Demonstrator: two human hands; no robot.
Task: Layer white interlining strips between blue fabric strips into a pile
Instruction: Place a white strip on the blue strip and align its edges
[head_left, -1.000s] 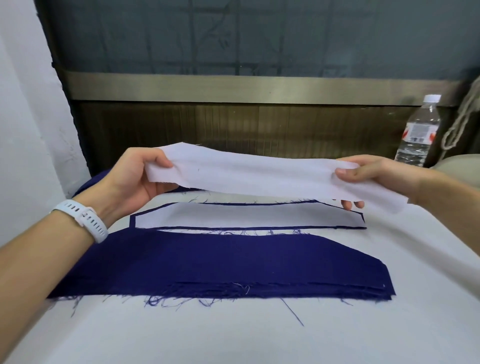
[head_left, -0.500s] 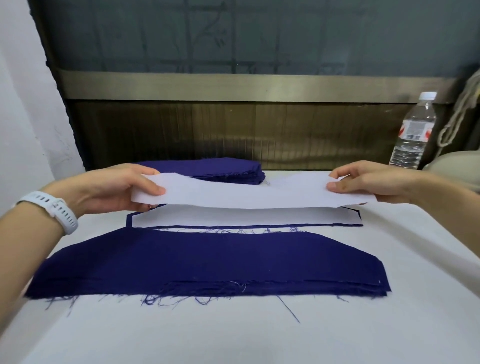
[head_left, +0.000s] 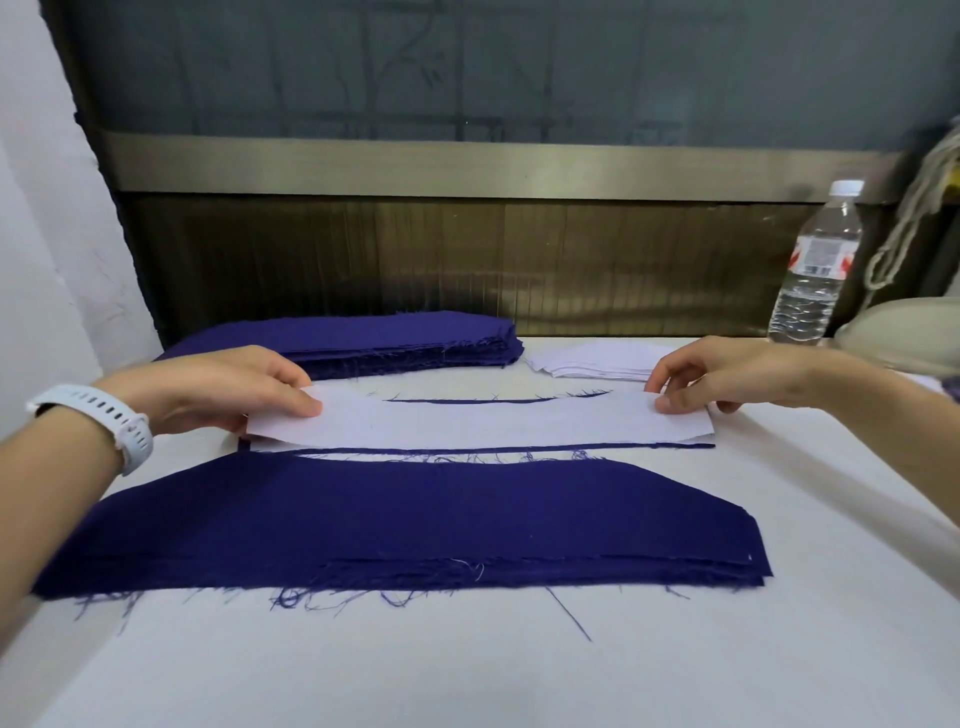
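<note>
Reference: the near blue stack (head_left: 405, 525). On my side of it the tabletop (head_left: 467, 675) carries only loose threads, and it is open to the stack's right as well. Just behind the stack, my left hand (head_left: 223, 389) and right hand (head_left: 727, 374) pinch the ends of the white strip (head_left: 478, 421). Farther behind, the far blue stack (head_left: 395, 340) and the white interlining stack (head_left: 597, 361) leave a narrow gap between them. Behind and to the right, a water bottle (head_left: 815, 270) stands upright, and a wall panel (head_left: 467, 260) closes the back.
</note>
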